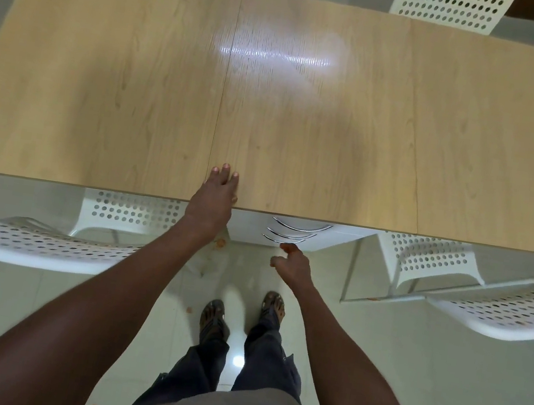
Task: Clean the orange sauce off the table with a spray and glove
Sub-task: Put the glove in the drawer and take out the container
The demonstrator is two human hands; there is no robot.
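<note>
The tabletop (305, 121) looks clean: it is pale wood with a bright shine of light in the middle, and no orange sauce shows anywhere on its top, so the wiping of the top seems to be done. No spray bottle and no glove are in view, so I cannot tell where they are. There are some small orange spots on the floor (439, 384), one just under the near edge of the tabletop (220, 243) and one by the left foot (189, 310), so a bit of mess may be left down there. The left hand (216, 194) rests on the near edge of the tabletop with its fingers straight and flat on the wood; its grip is open and it holds nothing. The right hand (291, 263) hangs in the air below the edge, apart from the tabletop, with its fingers loosely curled; its grip holds nothing too. The tip of one finger on the right hand looks a little orange, maybe from the sauce. White chairs with holes (44, 243) stand around the tabletop
</note>
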